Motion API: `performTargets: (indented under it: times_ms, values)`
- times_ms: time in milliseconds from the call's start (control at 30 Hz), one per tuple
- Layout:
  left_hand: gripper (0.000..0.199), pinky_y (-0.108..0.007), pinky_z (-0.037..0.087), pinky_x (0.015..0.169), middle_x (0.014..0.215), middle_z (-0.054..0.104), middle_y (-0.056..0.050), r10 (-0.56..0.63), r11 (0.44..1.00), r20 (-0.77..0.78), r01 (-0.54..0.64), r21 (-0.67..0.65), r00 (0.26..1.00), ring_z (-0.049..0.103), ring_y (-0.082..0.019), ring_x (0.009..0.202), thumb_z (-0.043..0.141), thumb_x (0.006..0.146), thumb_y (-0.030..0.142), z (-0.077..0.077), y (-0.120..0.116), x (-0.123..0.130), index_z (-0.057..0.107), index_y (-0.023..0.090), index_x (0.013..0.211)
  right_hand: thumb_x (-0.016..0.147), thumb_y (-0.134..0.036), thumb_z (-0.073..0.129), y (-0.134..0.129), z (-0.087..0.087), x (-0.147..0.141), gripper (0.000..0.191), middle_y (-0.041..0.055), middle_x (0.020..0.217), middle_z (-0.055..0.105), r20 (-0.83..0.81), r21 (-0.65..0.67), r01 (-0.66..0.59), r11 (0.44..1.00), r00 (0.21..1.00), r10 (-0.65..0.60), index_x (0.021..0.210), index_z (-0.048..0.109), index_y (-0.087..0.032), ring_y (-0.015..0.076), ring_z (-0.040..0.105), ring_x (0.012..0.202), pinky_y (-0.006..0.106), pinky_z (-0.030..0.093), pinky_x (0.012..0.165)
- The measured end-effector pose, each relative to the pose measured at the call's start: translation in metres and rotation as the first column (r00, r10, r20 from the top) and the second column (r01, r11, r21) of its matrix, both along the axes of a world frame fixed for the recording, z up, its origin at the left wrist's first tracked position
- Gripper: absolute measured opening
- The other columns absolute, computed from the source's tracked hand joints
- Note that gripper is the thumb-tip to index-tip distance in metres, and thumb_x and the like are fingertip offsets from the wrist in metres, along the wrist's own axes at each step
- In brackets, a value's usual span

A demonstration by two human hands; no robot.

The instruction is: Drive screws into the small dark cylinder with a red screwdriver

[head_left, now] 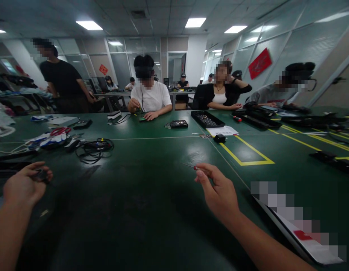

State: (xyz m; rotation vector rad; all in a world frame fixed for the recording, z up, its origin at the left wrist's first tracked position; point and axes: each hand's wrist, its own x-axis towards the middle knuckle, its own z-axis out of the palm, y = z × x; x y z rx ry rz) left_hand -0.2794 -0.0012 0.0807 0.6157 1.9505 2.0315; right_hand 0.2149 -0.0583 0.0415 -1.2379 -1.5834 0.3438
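Note:
My right hand (219,188) is raised over the green table (129,210), thumb and fingers pinched on the handle of a small screwdriver (188,165). The tool's thin metal shaft points left, and a bit of red shows at its handle. Over at the left edge, my left hand (26,184) has its fingers curled round a small dark, roundish object (40,174); its kind cannot be made out. The two hands are far apart, with bare table top between them. A coil of black cable (95,149) lies beyond my left hand.
Gloves (54,140) and cables lie at left. Farther off are a black tray (207,119), a small black block (219,138), a white paper (223,130) and yellow tape (256,163). A flat white-topped item (307,237) lies near right. Several people sit across the table, one person (149,94) handling a green board.

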Motion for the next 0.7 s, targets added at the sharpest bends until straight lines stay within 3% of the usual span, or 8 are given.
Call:
performTargets:
  times_ms: [100,200,300,467,533,700]
  values:
    - [0.031,-0.019,0.043,0.058,0.056,0.050,0.002,-0.070,0.995,0.186,0.081,-0.050,0.980,0.049,-0.008,0.053,0.034,0.064,-0.014,0.001,0.003,0.010,0.052,0.011,0.069,0.099,-0.042,0.056,0.003,-0.001,-0.001,0.027,0.0030,0.082,0.077,-0.040,-0.049,0.013,0.999,0.999,-0.015,0.114,0.067,-0.023,0.0216,0.075,0.077,0.034,0.055,0.071]
    - [0.035,-0.017,0.045,0.059,0.062,0.052,0.002,-0.161,0.985,0.191,0.170,-0.034,0.968,0.051,-0.007,0.058,0.037,0.061,-0.016,0.005,0.008,0.031,0.054,0.011,0.074,0.097,-0.040,0.058,0.005,-0.002,-0.002,0.029,0.0069,0.098,0.078,-0.058,-0.072,0.009,0.997,0.998,-0.013,0.119,0.065,-0.022,0.0241,0.075,0.091,0.036,0.056,0.077]
    - [0.038,-0.015,0.046,0.058,0.067,0.054,0.000,-0.310,0.949,0.219,0.315,0.016,0.925,0.052,-0.009,0.061,0.038,0.059,-0.015,0.009,0.014,0.062,0.057,0.012,0.079,0.099,-0.037,0.053,0.006,-0.003,-0.001,0.031,0.0067,0.096,0.078,-0.068,-0.092,-0.006,0.996,0.998,-0.001,0.124,0.062,-0.021,0.0232,0.074,0.092,0.036,0.055,0.080]
    - [0.038,-0.018,0.051,0.058,0.073,0.054,-0.002,-0.547,0.833,0.325,0.540,0.119,0.771,0.054,-0.012,0.065,0.042,0.061,-0.009,0.002,0.023,0.126,0.058,0.014,0.085,0.097,-0.041,0.057,0.006,-0.003,0.000,0.030,0.0043,0.088,0.076,-0.047,-0.107,0.010,0.994,0.999,-0.015,0.116,0.069,-0.021,0.0205,0.072,0.076,0.032,0.054,0.071]
    - [0.034,-0.020,0.053,0.061,0.075,0.055,-0.002,-0.640,0.760,0.338,0.632,0.151,0.689,0.055,-0.013,0.067,0.044,0.062,-0.008,-0.004,0.025,0.153,0.058,0.014,0.085,0.095,-0.041,0.060,0.006,-0.001,0.000,0.029,0.0033,0.085,0.076,-0.035,-0.090,0.022,0.996,0.999,-0.025,0.110,0.072,-0.021,0.0203,0.071,0.075,0.032,0.053,0.071]
    - [0.027,-0.024,0.054,0.064,0.077,0.056,-0.004,-0.759,0.622,0.374,0.764,0.171,0.534,0.056,-0.015,0.070,0.048,0.064,-0.002,-0.018,0.025,0.214,0.060,0.014,0.082,0.094,-0.044,0.061,0.008,0.001,0.001,0.029,0.0026,0.082,0.074,-0.050,-0.083,0.057,0.995,0.997,-0.062,0.104,0.074,-0.020,0.0199,0.069,0.073,0.031,0.052,0.070]
